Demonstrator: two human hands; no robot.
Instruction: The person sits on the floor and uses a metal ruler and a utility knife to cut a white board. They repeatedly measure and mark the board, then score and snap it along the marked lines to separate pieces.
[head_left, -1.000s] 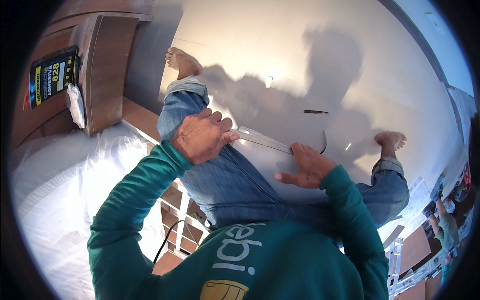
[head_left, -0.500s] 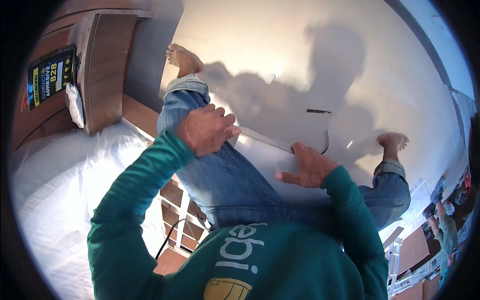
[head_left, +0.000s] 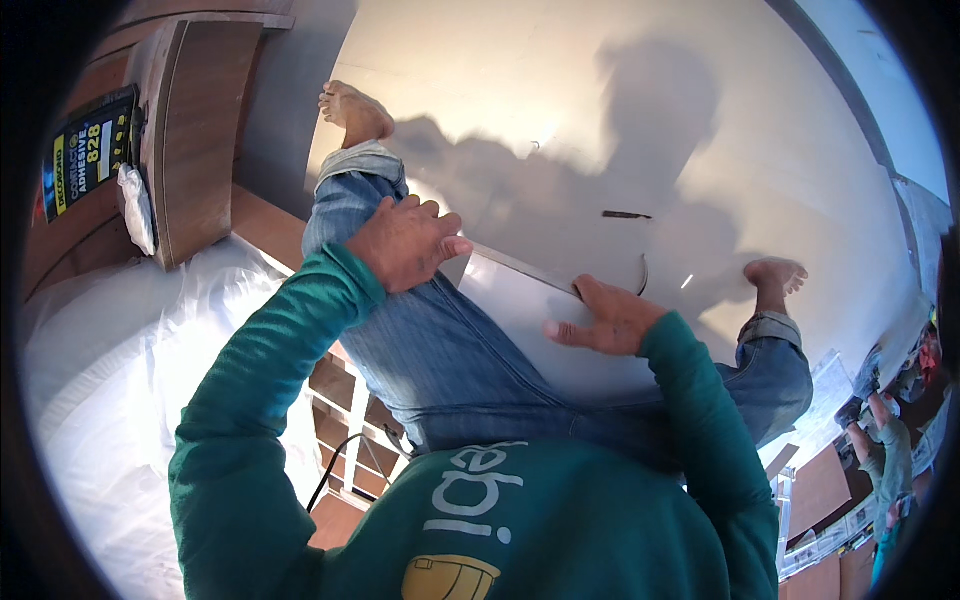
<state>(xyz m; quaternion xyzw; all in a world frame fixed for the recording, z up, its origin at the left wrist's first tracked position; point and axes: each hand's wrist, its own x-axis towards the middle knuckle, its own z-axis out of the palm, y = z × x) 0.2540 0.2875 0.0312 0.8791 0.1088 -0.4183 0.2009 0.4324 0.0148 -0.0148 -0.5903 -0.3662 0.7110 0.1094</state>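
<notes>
A pale board (head_left: 505, 300) lies between my denim-covered legs, its straight far edge running from one hand toward the other. My left hand (head_left: 410, 243) rests by my left knee with its fingers curled together, at the left end of that edge; what lies under the fingers is hidden. My right hand (head_left: 612, 318) lies on the board, fingertips at the edge and thumb stretched apart. Just past the right hand is a thin curved dark strip (head_left: 643, 273). Farther off lies a slim dark tool, perhaps a blade (head_left: 626, 214).
The large pale sheet (head_left: 780, 130) under my feet carries shadows and a small white sliver (head_left: 687, 282). A wooden box-like piece (head_left: 200, 140), a dark adhesive container (head_left: 90, 155) and plastic sheeting (head_left: 150, 370) are at left. Another person (head_left: 885, 465) is at far right.
The whole view has shifted slightly, so things sit a little farther left and up. Both hands stay in nearly the same places along the board's edge.
</notes>
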